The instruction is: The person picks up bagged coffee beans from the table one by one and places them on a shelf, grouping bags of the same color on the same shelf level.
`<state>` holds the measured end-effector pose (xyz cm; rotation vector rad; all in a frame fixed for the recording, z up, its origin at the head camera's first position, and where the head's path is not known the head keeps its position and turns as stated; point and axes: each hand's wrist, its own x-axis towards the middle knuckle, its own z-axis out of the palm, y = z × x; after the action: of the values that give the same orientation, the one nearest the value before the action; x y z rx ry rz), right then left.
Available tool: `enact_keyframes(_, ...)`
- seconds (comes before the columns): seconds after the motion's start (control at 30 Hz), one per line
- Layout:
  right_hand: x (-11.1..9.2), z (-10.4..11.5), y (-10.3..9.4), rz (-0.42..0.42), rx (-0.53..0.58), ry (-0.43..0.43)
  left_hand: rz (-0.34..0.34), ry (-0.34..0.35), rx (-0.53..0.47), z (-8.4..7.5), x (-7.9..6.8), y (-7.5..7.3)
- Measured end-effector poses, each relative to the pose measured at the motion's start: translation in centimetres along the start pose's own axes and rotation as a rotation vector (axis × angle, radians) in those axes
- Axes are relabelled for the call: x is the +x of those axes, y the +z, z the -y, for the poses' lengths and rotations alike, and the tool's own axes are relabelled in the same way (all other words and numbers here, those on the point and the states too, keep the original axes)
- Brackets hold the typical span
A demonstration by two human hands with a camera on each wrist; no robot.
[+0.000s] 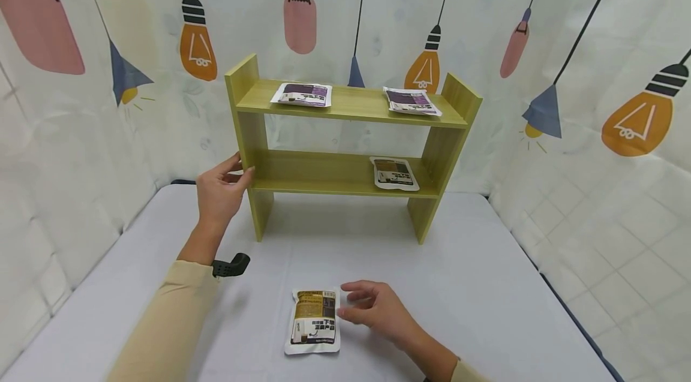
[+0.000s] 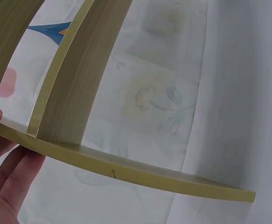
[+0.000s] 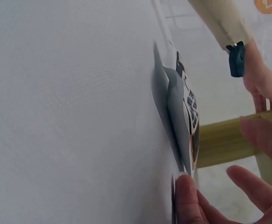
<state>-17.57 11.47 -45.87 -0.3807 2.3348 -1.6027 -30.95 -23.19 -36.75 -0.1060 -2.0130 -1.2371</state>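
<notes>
My left hand (image 1: 220,193) grips the left side panel of a yellow-green wooden shelf (image 1: 345,172). In the left wrist view, the thumb lies on one side of the panel edge and the fingers on the other. On the table in front lies a white pouch (image 1: 314,320) with a brown and black printed label. Just right of this pouch is my right hand (image 1: 380,313), its thumb and fingers spread apart. The right wrist view shows a fingertip close to the pouch's edge; whether it touches is unclear. Nothing is pinched there.
Two purple-labelled pouches, one at left (image 1: 303,95) and one at right (image 1: 412,101), lie on the top board. A brown-labelled pouch (image 1: 394,174) lies at the right of the middle board. Under the shelf is a white-covered table (image 1: 486,310); a printed curtain (image 1: 356,22) hangs behind.
</notes>
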Motion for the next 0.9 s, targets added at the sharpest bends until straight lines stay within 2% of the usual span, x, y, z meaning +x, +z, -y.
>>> enact_keyframes(0.5, 0.7, 0.8, 2.0, -0.004, -0.233, 0.011, 0.010, -0.008, 0.002, -0.1, 0.0, 0.0)
enact_keyframes(0.73, 1.0, 1.3, 2.8, -0.004, -0.273, 0.026, 0.007, -0.011, 0.005, 0.0, -0.1, 0.0)
enact_keyframes(0.9, 1.2, 1.5, 3.3, -0.010, -0.286, 0.005, 0.003, -0.002, 0.004, -0.2, -0.1, 0.0)
